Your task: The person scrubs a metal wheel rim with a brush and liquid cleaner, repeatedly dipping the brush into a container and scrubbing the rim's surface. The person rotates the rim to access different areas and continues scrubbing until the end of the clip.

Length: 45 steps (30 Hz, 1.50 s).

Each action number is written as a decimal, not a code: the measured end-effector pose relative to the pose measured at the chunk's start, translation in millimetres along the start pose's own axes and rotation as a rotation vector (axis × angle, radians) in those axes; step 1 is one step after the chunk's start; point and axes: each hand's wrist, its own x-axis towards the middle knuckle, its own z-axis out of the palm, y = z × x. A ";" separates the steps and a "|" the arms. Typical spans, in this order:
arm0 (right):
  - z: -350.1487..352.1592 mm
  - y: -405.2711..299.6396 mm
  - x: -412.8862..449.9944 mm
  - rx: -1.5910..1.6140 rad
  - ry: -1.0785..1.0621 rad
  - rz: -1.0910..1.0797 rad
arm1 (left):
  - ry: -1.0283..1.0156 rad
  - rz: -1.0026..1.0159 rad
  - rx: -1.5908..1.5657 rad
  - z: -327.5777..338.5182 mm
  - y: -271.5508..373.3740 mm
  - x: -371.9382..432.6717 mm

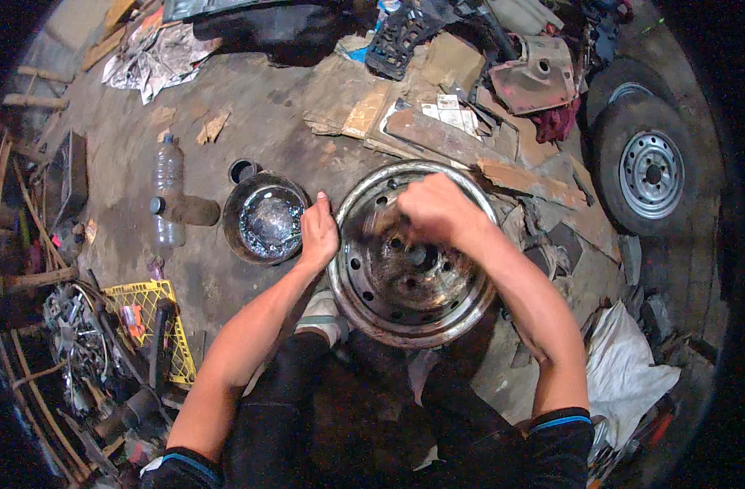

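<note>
A wet, dirty steel wheel rim (372, 281) with round holes stands in front of me between my legs, its dished face turned up toward me. At its left edge my left hand (320, 235) grips the rim, thumb up, some fingers hidden. My right hand (436, 205) is curled into a fist over the upper face of the rim and blurred. Whatever it may hold is hidden beneath it. Just left of my left hand sits a round metal basin (232, 235) of dark, bubbly liquid. A small dark cup (244, 170) touches the basin's far side.
Two plastic bottles (169, 162), (192, 211) are left of the basin. Flattened cardboard (427, 134) and scrap lie beyond the rim. Tyres on wheels (616, 202) are at far right. A yellow plastic crate (180, 342) and metal parts (76, 342) are at left; a white sack (623, 373) lies right.
</note>
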 end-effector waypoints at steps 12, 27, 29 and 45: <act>61.7 14.6 -140.9 0.048 0.275 0.570 | -0.049 0.076 0.029 3.5 8.6 -1.3; 102.3 -36.0 -115.5 0.137 0.556 0.604 | -0.023 0.149 0.032 3.6 19.2 -2.4; 93.5 -44.9 -114.5 0.119 0.486 0.566 | -0.048 0.129 0.076 2.7 10.7 -2.9; 105.7 -57.1 -126.4 0.154 0.348 0.348 | -0.064 0.100 0.061 3.6 13.0 -2.3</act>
